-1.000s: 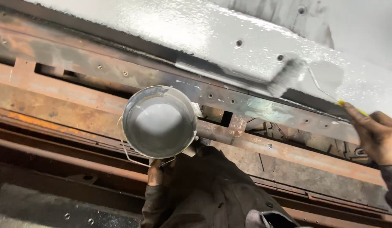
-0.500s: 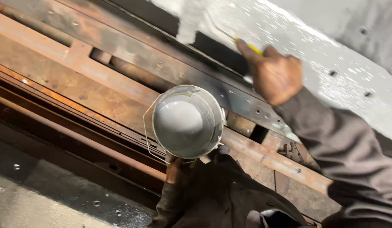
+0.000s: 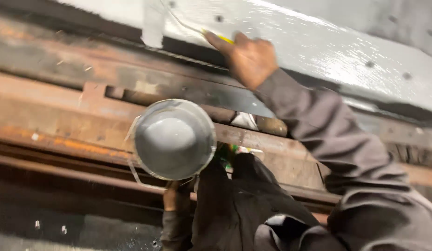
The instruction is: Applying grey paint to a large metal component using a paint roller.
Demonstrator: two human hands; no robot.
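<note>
Paint, grey, fills the round can [image 3: 174, 138] gripped from below by the left hand [image 3: 171, 197]; right hand [image 3: 248, 58] clasps a yellow-handled roller [image 3: 153, 25] against the wet grey panel [image 3: 327, 51].

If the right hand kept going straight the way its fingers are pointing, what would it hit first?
The right hand points up and left along the roller's yellow handle. Going straight on, it would probably first meet the wet grey painted panel near the paint roller, though depth is unclear.
</note>
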